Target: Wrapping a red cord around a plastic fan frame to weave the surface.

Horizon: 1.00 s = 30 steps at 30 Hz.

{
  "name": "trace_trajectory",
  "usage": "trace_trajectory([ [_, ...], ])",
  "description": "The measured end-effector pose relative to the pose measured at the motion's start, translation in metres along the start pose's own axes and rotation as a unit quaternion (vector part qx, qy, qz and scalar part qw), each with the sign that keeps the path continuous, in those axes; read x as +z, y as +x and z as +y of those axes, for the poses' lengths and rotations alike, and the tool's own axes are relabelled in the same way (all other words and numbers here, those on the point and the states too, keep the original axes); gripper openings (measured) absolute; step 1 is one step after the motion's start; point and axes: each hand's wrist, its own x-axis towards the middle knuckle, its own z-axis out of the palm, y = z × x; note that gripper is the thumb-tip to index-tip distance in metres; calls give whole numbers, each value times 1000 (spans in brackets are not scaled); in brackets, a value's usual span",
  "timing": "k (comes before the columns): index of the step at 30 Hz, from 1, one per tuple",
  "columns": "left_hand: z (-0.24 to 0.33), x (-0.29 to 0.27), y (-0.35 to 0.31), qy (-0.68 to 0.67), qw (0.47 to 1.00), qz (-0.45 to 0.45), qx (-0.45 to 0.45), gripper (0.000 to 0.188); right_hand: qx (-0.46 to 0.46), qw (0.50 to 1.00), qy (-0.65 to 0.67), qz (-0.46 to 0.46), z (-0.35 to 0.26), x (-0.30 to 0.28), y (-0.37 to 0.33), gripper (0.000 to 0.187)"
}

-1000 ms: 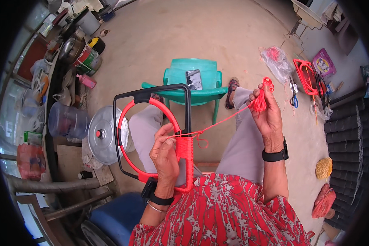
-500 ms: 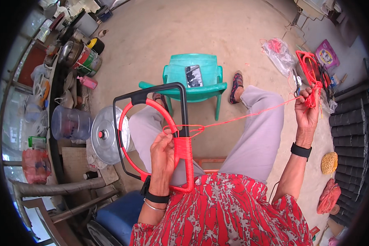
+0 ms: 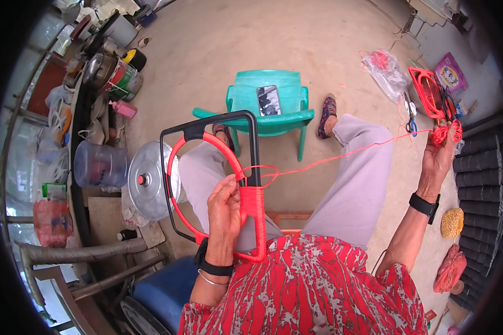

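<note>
My left hand is closed on a black frame with an inner ring, held upright in front of my lap. Red cord is wound tightly over the frame's lower right corner and over parts of the ring. Out to the right, my right hand grips a bundle of red cord. From that bundle a strand runs across my knees to the frame, ending in a loose loop near the left fingertips.
A green plastic chair with a phone on it stands ahead. Scissors, a red frame and a plastic bag lie right. At left are a pot lid and a clear bucket.
My right hand has moved outward to the right with the cord bundle, drawing the strand longer. The loop at the frame is smaller. My left hand stays on the frame.
</note>
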Motion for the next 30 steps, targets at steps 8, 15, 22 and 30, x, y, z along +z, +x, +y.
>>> trace_trajectory([
  [8,10,14,-13,19,1000,-13,-20,27,204,916,-200,-281,41,64,-133,33],
  [15,3,27,-19,-5,995,-45,-91,26,191,778,-268,-535,129,96,-211,18],
  [22,0,38,-22,14,998,17,-63,19,257,699,-178,-643,130,122,-228,25],
  [30,-12,27,-19,41,997,53,41,14,349,784,-182,-479,116,117,-219,23],
])
